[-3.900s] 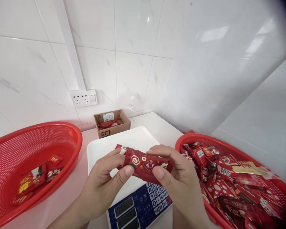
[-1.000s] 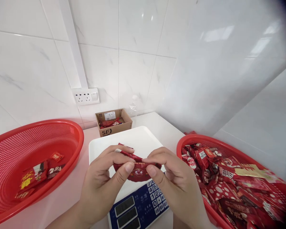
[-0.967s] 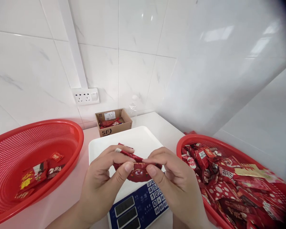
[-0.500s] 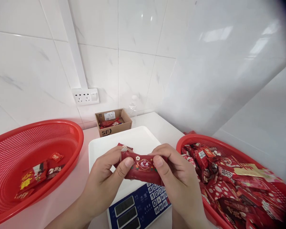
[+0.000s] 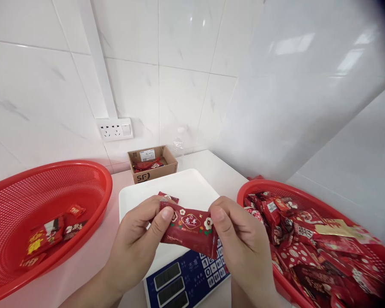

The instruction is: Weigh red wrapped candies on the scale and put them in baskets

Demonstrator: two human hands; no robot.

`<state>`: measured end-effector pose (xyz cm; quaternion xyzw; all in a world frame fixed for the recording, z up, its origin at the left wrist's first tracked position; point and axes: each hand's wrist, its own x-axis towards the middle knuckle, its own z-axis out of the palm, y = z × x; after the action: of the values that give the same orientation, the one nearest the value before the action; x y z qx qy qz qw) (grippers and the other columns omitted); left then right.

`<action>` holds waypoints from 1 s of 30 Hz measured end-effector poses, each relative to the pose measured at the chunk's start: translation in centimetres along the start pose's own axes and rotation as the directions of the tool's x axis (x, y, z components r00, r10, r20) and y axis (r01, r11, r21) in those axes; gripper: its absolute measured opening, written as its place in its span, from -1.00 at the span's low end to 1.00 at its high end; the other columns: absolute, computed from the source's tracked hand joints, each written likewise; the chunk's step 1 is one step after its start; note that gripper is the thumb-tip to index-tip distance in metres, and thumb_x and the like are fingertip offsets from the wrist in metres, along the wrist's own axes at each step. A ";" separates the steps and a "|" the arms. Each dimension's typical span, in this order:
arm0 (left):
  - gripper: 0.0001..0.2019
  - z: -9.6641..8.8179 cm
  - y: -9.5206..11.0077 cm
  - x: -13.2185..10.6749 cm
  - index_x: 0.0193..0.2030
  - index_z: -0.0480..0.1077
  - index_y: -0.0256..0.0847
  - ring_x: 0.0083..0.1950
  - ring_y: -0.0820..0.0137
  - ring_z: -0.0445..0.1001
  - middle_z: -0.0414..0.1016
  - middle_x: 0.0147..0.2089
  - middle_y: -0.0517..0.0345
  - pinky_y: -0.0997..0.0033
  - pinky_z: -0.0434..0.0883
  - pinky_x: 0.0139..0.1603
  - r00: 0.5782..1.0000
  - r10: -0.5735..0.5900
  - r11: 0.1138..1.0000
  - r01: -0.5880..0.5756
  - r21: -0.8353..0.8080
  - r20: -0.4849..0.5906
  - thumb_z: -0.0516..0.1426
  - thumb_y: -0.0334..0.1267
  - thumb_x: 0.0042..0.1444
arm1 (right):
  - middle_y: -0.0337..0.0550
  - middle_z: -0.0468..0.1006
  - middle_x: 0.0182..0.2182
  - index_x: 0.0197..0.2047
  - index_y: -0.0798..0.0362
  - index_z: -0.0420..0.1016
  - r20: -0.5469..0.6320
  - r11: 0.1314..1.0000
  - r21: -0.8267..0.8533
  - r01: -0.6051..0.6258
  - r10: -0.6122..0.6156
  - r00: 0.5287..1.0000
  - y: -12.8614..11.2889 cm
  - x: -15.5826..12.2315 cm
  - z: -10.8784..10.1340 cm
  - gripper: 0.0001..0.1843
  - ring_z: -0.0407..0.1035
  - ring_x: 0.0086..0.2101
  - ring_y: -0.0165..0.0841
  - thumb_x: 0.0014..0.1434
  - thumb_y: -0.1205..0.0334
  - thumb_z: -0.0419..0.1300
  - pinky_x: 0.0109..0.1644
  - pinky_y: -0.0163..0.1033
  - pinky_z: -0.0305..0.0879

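Observation:
Between my two hands I hold a dark red snack packet (image 5: 188,233) with white flowers and a logo on its front. My left hand (image 5: 137,239) pinches its left end, and my right hand (image 5: 240,239) grips the right end. Both are over a digital scale (image 5: 176,273) with a white pan and a blue keypad panel. Another red packet (image 5: 168,197) lies on the pan, partly hidden behind my left fingers and the held packet.
To the left stands a red mesh basket (image 5: 107,184) with several packets in it. A second red basket (image 5: 244,194), heaped with red snack packets, is at right. Behind the scale are an SF cardboard box (image 5: 158,172) holding packets and a clear plastic bottle (image 5: 179,141). A wall socket (image 5: 114,129) is above.
My thumbs have moved apart toward the packet's ends. Its front is now flatter and more fully in view, with the right end tilted lower.

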<state>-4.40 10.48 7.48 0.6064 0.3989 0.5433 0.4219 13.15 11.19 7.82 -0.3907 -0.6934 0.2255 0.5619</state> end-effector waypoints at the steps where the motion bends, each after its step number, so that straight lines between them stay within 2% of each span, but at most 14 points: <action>1: -0.70 0.0 0.0 0.0 -0.37 0.48 -0.18 -0.34 0.47 0.39 0.45 -0.37 0.21 0.56 0.38 -0.30 1.000 0.006 1.000 -0.006 0.010 -0.001 0.06 -0.11 0.31 | -0.37 0.17 -0.58 -0.51 0.04 0.18 -0.005 1.000 0.005 0.004 -0.004 1.000 0.0 0.0 0.0 -0.61 0.08 -0.55 -0.50 0.39 0.21 0.03 -0.49 -0.38 0.04; 5: -0.69 0.1 0.1 0.1 -0.38 0.49 -0.19 -0.36 0.48 0.39 0.45 -0.38 0.20 0.58 0.37 -0.36 1.000 0.018 0.999 -0.018 0.031 0.005 0.06 -0.12 0.31 | -0.36 0.18 -0.58 -0.51 0.04 0.20 -0.018 1.000 0.025 -0.001 0.001 1.000 0.0 0.2 0.2 -0.61 0.06 -0.56 -0.50 0.39 0.20 0.01 -0.51 -0.36 0.01; 9: -0.64 0.3 0.3 0.3 -0.44 0.44 -0.21 -0.43 0.46 0.39 0.41 -0.46 0.20 0.55 0.40 -0.43 0.999 -0.037 0.999 0.037 -0.016 0.013 0.05 -0.07 0.30 | -0.35 0.17 -0.60 -0.53 0.03 0.17 0.001 0.995 0.065 -0.082 0.082 0.997 0.2 0.3 0.3 -0.58 0.05 -0.57 -0.48 0.40 0.15 0.00 -0.52 -0.34 -0.01; 12: -0.62 0.3 0.3 0.5 -0.48 0.38 -0.19 -0.46 0.45 0.40 0.41 -0.51 0.23 0.53 0.41 -0.43 0.998 -0.050 0.999 0.050 0.000 -0.049 0.05 -0.04 0.30 | -0.34 0.19 -0.61 -0.54 0.03 0.18 0.051 0.986 0.100 -0.130 0.126 0.991 0.1 0.4 0.3 -0.55 0.08 -0.57 -0.46 0.37 0.06 0.03 -0.51 -0.33 0.02; 15: -0.60 0.2 0.2 0.6 -0.52 0.34 -0.18 -0.48 0.45 0.39 0.42 -0.54 0.23 0.53 0.39 -0.45 0.991 -0.014 0.999 0.019 0.037 -0.135 0.04 -0.03 0.30 | -0.29 0.30 -0.58 -0.53 0.03 0.31 0.168 0.980 0.144 -0.140 0.115 0.979 -0.3 0.5 0.2 -0.57 0.18 -0.53 -0.41 0.29 -0.05 0.12 -0.46 -0.32 0.14; 17: -0.60 0.1 0.2 0.7 -0.53 0.34 -0.18 -0.49 0.45 0.38 0.43 -0.54 0.23 0.52 0.38 -0.46 0.985 -0.002 0.999 0.009 0.040 -0.173 0.05 -0.03 0.30 | -0.23 0.42 -0.48 -0.40 0.02 0.48 0.286 0.979 0.154 -0.135 0.086 0.954 -0.8 0.7 0.2 -0.67 0.29 -0.44 -0.36 0.27 -0.02 0.16 -0.34 -0.29 0.25; 19: -0.60 0.1 0.1 0.7 -0.52 0.35 -0.18 -0.50 0.45 0.38 0.43 -0.52 0.23 0.51 0.39 -0.46 0.983 -0.007 1.000 0.012 0.027 -0.186 0.06 -0.03 0.29 | -0.21 0.49 -0.39 -0.23 -0.04 0.57 0.350 0.980 0.158 -0.124 0.062 0.935 -1.1 0.8 0.3 -0.77 0.36 -0.35 -0.33 0.29 0.07 0.14 -0.25 -0.28 0.30; 22: -0.61 0.0 0.1 0.6 -0.47 0.43 -0.19 -0.43 0.41 0.43 0.49 -0.48 0.20 0.48 0.40 -0.39 0.992 -0.011 0.999 0.015 0.037 -0.122 0.05 -0.02 0.29 | -0.26 0.45 -0.47 -0.23 -0.08 0.60 0.297 0.968 0.202 -0.147 0.082 0.951 -1.0 0.7 0.3 -0.77 0.33 -0.45 -0.39 0.32 0.12 0.11 -0.36 -0.33 0.27; 27: -0.70 0.1 0.4 0.5 -0.20 0.57 -0.14 -0.27 0.37 0.48 0.61 -0.21 0.15 0.45 0.40 -0.20 0.997 0.022 1.000 -0.023 0.019 0.070 0.05 -0.07 0.31 | -0.30 0.31 -0.62 -0.46 0.02 0.47 0.208 0.944 0.252 -0.213 0.163 0.965 -0.6 0.4 0.2 -0.65 0.24 -0.56 -0.41 0.29 0.05 0.13 -0.50 -0.34 0.20; 30: -0.70 0.2 0.4 0.6 -0.21 0.57 -0.13 -0.28 0.36 0.47 0.60 -0.24 0.16 0.43 0.40 -0.19 0.995 -0.013 0.999 0.017 -0.040 0.095 0.05 -0.08 0.31 | -0.30 0.31 -0.63 -0.52 0.03 0.40 0.210 0.935 0.263 -0.239 0.186 0.960 -0.6 0.4 0.2 -0.62 0.22 -0.57 -0.42 0.28 0.03 0.15 -0.51 -0.34 0.20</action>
<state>-4.09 10.87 8.05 0.6197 0.3719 0.5186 0.4569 12.72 11.19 8.52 -0.3559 -0.6553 0.4176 0.5192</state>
